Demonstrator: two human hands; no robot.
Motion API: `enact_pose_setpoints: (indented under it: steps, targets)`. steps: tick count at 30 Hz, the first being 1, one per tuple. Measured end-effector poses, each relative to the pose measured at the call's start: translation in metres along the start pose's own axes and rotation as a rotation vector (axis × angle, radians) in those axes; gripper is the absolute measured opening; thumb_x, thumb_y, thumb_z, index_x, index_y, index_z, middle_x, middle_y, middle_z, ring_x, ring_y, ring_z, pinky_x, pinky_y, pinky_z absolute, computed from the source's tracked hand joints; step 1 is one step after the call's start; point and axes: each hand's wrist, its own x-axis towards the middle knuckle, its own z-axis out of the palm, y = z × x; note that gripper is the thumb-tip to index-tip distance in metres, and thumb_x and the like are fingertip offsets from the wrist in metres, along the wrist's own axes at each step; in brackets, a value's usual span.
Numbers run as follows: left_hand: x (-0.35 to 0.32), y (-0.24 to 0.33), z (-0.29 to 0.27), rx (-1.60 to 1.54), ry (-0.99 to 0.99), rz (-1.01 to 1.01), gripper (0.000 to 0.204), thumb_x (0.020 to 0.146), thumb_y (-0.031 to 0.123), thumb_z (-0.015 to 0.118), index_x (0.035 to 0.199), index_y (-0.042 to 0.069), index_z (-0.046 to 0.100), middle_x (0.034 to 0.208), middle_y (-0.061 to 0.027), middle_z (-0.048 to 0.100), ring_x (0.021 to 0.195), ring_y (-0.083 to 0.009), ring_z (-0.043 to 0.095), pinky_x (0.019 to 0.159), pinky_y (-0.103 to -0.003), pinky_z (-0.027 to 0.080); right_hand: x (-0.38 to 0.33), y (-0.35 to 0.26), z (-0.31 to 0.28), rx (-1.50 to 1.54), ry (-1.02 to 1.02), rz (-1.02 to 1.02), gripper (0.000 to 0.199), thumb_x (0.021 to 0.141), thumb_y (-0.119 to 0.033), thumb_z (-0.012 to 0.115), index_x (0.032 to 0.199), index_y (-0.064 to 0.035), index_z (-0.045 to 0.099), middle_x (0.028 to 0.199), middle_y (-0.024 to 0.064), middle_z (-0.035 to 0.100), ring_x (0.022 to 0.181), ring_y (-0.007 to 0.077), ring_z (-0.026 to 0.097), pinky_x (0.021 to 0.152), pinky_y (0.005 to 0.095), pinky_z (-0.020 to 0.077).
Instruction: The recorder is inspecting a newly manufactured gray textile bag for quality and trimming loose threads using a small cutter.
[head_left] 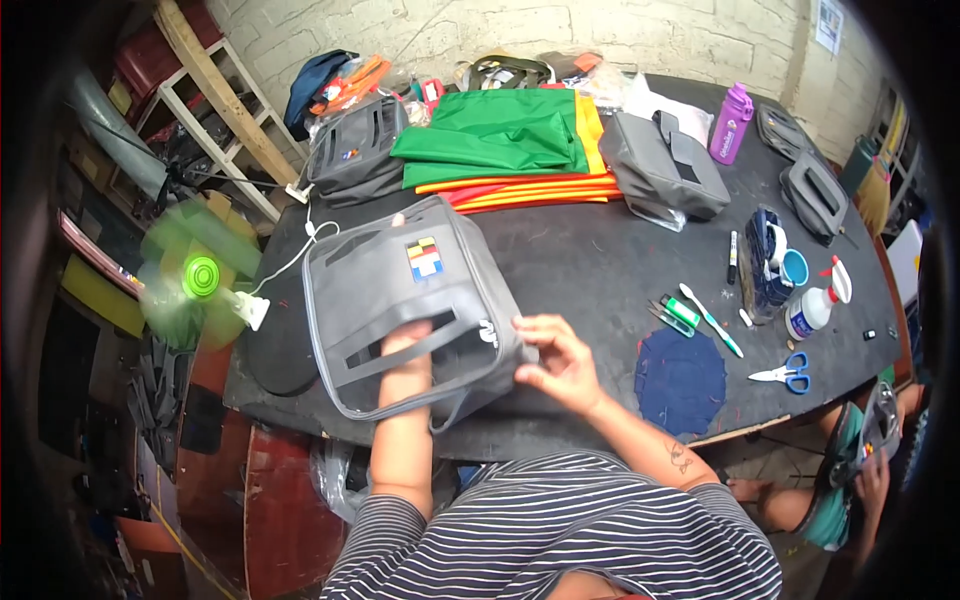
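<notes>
Striped in black and white, the person's shirt (560, 530) is filling the lower edge, and both bare forearms are reaching up from it onto the black oval bench (600, 270). Both hands are working on the grey fabric bag with a small coloured patch (400, 300), which is lying flat near the bench's front edge, just in front of the person, probably so both hands can get at it easily. Left hand (405, 350) is passing under the bag's grey strap, its fingers curling closed around it and seemingly pinning the bag down. Right hand (555, 360) is pinching the bag's right edge with bent fingers, apparently steadying that side.

Folded green, yellow and red cloth (510, 145) is sitting behind the bag, between two more grey bags. Blue-handled scissors (785, 372) and a white spray bottle (815, 305) are lying well apart to the right, within easy reach. A green fan (200, 275) is spinning at the bench's left end.
</notes>
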Motion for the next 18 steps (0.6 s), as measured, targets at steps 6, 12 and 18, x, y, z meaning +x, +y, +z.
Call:
enact_pose_setpoints:
  steps: [6,12,18]
  targets:
    - [-0.021,-0.010,0.013,0.119,0.081,0.043,0.059,0.093,0.046,0.042,0.136,0.004,0.041,0.130,-0.0174,0.049,0.118,-0.0295,0.049,0.104,-0.049,0.036,0.028,-0.035,-0.016,-0.391,0.052,-0.166,0.041,0.083,-0.032,0.064,0.111,-0.0019,0.062,0.118,0.0141,0.058,0.113,0.0292,0.051,0.100,0.0392,0.0349]
    - [-0.011,-0.036,0.025,0.230,0.158,0.090,0.059,0.094,0.046,0.041,0.137,0.005,0.040,0.132,-0.0163,0.048,0.119,-0.0279,0.048,0.105,-0.047,0.036,0.081,-0.068,-0.001,-0.710,-0.150,-0.109,0.078,0.093,-0.059,0.030,0.147,-0.0043,0.019,0.152,0.0186,0.020,0.143,0.0352,0.011,0.112,0.0547,0.0088]
    - [0.005,-0.011,0.039,0.342,0.246,0.152,0.058,0.095,0.047,0.040,0.137,0.006,0.040,0.134,-0.0153,0.046,0.121,-0.0263,0.048,0.105,-0.045,0.035,0.131,-0.070,-0.002,-0.669,-0.006,-0.248,0.056,0.097,-0.050,0.037,0.126,-0.0036,0.049,0.120,0.0154,0.051,0.120,0.0312,0.044,0.110,0.0428,0.0248]
